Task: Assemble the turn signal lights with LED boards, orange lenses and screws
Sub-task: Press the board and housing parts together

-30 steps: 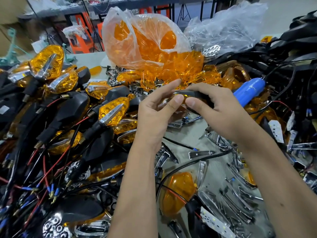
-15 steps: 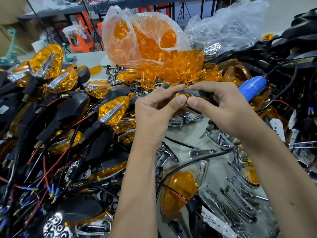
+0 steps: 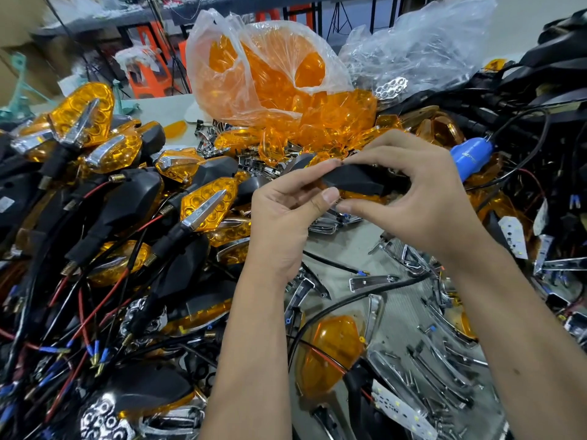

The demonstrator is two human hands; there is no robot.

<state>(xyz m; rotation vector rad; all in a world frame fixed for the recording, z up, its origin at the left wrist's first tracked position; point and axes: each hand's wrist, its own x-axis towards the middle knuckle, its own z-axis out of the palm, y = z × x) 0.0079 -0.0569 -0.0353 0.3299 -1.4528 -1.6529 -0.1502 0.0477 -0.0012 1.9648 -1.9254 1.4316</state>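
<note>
Both hands hold one black turn signal housing [image 3: 355, 181] above the middle of the bench, black back turned toward me, an orange lens edge showing beneath it. My left hand [image 3: 286, 217] pinches its left end between thumb and fingers. My right hand [image 3: 422, 198] curls round its right end, thumb underneath. Loose orange lenses [image 3: 333, 119] spill from a clear bag [image 3: 254, 65] behind. White LED boards [image 3: 400, 411] lie at the lower right. An orange lens [image 3: 330, 347] lies below my arms.
Finished signals with orange lenses and chrome strips [image 3: 203, 211] pile up on the left, tangled in red and black wires. A blue screwdriver handle [image 3: 470, 157] lies right of my hand. Chrome trim pieces [image 3: 438, 360] litter the bench. Black housings with cables [image 3: 559, 77] heap at the right.
Both hands have turned the housing over, so its black back now faces me. The hands stayed in about the same place above the bench.
</note>
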